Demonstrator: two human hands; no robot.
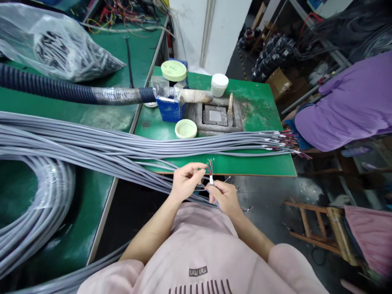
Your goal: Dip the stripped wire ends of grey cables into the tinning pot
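So this one looks partway through to me. The grey cable end being worked on is up in front of the person's chest, just off the near edge of the green surface (255,166). Right hand (225,198) has a firm grip on it just below the white sleeve (211,179), and the left hand (187,179) is up at the coloured wires (210,166), thumb and index finger looking pinched onto the side of the bunch, though exactly which strand is too small to make out. Done on this end, as far as I can judge: outer jacket off, sleeve on, wires splayed out of the top. Tips look pale, but I can't tell if that's bare metal, solder or just light. What seems unfinished is the sorting, since the wires are fanned out rather than gathered. Bigger picture, there's a fat bundle of grey cables (183,145) running across the surface, with a bunch of exposed wire ends (288,139) at the far right, several with white bands too, so I'd guess those are at least as far along. More loose cables sag off the edge near the hands, and I couldn't say how many need doing. What looks like a solder pot (215,115) sits behind the bundle, nobody touching it.
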